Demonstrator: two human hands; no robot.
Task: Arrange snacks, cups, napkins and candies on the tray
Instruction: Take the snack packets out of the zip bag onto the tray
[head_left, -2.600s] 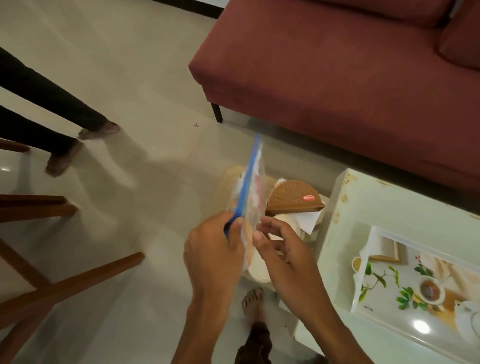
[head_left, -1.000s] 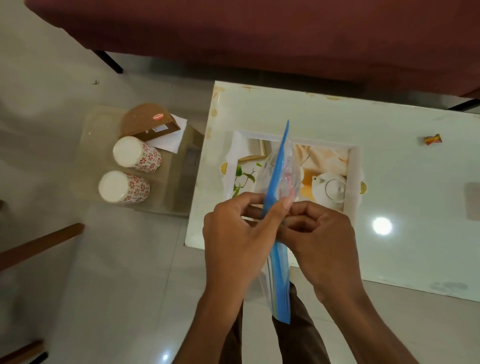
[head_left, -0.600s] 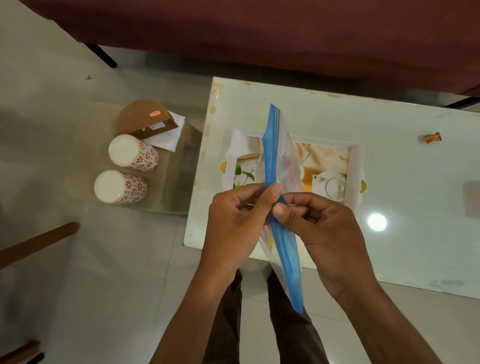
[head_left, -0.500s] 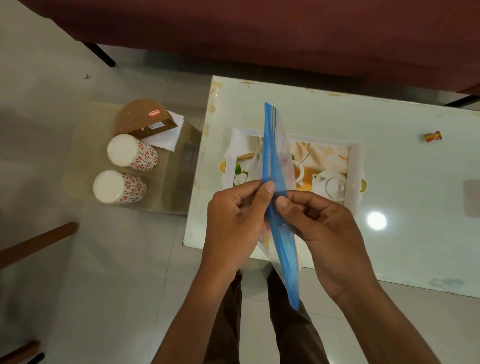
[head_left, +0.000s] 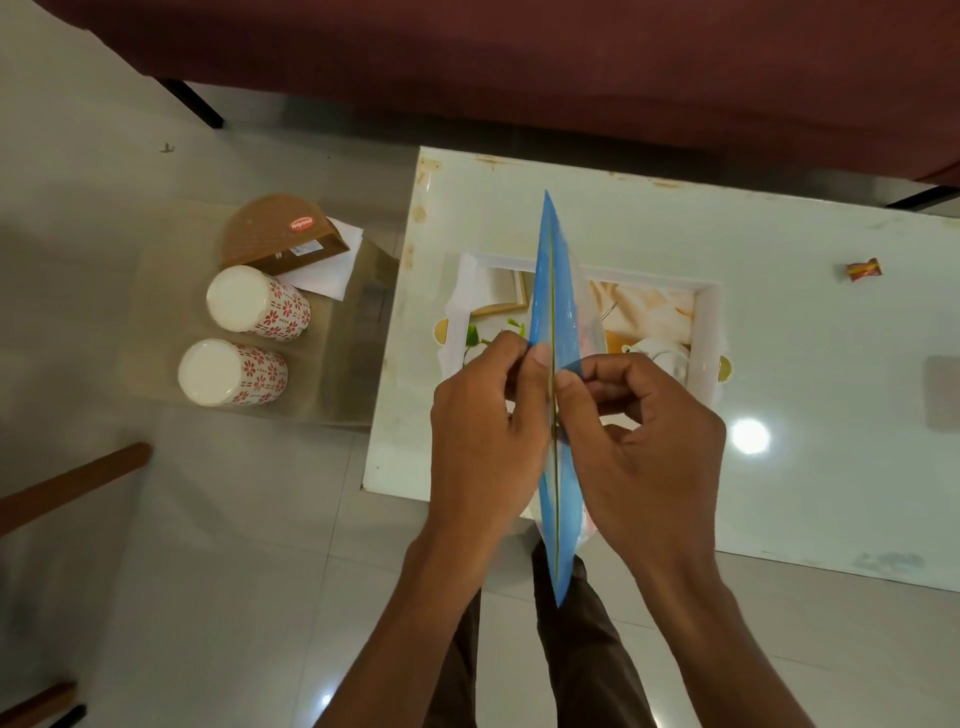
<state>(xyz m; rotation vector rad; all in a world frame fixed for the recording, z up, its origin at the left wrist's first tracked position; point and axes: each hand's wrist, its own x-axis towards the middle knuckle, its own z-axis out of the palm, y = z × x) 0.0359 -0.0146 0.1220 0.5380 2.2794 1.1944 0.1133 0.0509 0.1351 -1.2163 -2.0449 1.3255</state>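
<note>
A clear zip bag (head_left: 551, 270) with a blue seal strip stands on edge above the printed white tray (head_left: 707, 332). My left hand (head_left: 485, 421) pinches the strip from the left and my right hand (head_left: 641, 441) pinches it from the right, thumbs meeting at the seal. Pinkish contents show faintly through the plastic. Two floral paper cups (head_left: 257, 301) (head_left: 228, 371) lie on their sides on a low side stand, beside a brown wicker napkin holder (head_left: 283, 234) with white napkins (head_left: 327, 265). One wrapped candy (head_left: 863, 270) lies on the white table at the right.
The white glossy table (head_left: 805, 467) carries the tray. A maroon sofa (head_left: 519, 67) runs along the far side. Wooden chair legs (head_left: 72, 483) stick in at the left. My legs stand on the tiled floor under the bag.
I have turned from the side stand to the table and brought the bag over the tray. In the last second both hands shifted along the blue strip, and the bag now stands straighter.
</note>
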